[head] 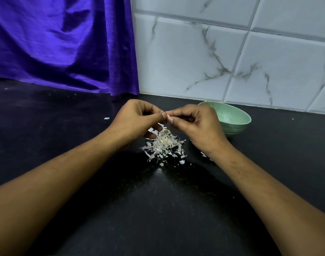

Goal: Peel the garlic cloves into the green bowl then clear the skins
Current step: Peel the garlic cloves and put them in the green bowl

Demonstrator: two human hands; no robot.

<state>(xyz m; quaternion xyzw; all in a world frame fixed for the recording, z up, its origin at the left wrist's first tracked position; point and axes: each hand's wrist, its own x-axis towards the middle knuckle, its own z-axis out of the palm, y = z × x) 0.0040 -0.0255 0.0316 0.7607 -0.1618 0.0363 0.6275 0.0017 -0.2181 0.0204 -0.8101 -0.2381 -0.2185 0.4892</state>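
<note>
I hold a small garlic clove (168, 117) between my two hands, just above the countertop (158, 209). My left hand (137, 119) pinches its left end with thumb and forefinger, and my right hand (196, 124) pinches its right end the same way, so the fingertips (162, 115) of both hands nearly meet over it. My other fingers are curled in under the palms. Only a pale sliver of the clove shows between the nails, and I cannot tell whether skin is on it.

Directly below lies a heap of garlic skins (163, 145): thin, white, papery flakes with curled edges, scattered out toward me, a few beside my right wrist. At the far side of the heap sits a round, brownish, dried root stub (166, 131). One stray flake (106, 118) lies apart, to the left of my left hand.

The green bowl (235, 115) stands just behind my right hand, near the back edge of the countertop. It is smooth, matte and pale green, round, with ridges about its foot. My right hand covers its left part, and I cannot tell what is in it.

The countertop is black polished stone with fine speckles. Behind it rises a wall of glossy white tiles (231, 52) with grey marble veins. At the back left a shiny purple cloth (62, 43) hangs in folds down to the countertop
</note>
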